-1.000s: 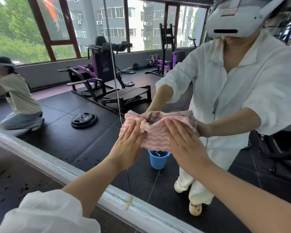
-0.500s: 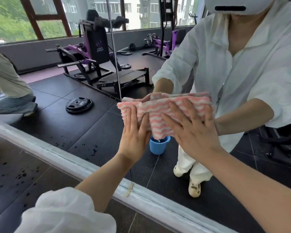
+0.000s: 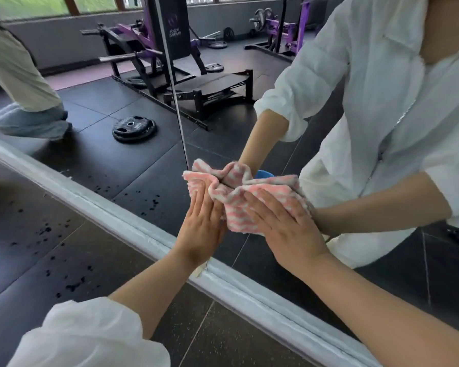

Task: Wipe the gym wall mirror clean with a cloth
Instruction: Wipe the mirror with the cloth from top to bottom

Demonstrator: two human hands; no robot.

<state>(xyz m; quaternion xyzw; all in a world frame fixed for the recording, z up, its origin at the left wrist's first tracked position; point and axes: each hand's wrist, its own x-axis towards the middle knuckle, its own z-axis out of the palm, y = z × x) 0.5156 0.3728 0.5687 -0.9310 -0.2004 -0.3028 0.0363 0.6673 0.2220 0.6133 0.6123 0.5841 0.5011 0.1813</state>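
A pink-and-white striped cloth [image 3: 239,197] is pressed against the wall mirror [image 3: 133,165], low down, close to the mirror's white bottom frame [image 3: 133,226]. My left hand [image 3: 200,229] lies flat with straight fingers on the cloth's left part. My right hand [image 3: 284,226] lies flat with spread fingers on its right part. The cloth is bunched into folds between and above the two hands. A vertical seam [image 3: 172,86] between mirror panels runs down to the cloth.
The mirror reflects me in a white shirt [image 3: 382,102], a blue bucket [image 3: 263,174] mostly hidden behind the cloth, purple gym machines [image 3: 154,51], a weight plate [image 3: 134,128] and a crouching person [image 3: 24,83]. Dark droplets [image 3: 64,260] spot the black rubber floor.
Both hands have slid the cloth down the mirror toward the bottom frame, and the cloth has bunched up between them. The view has tilted downward.
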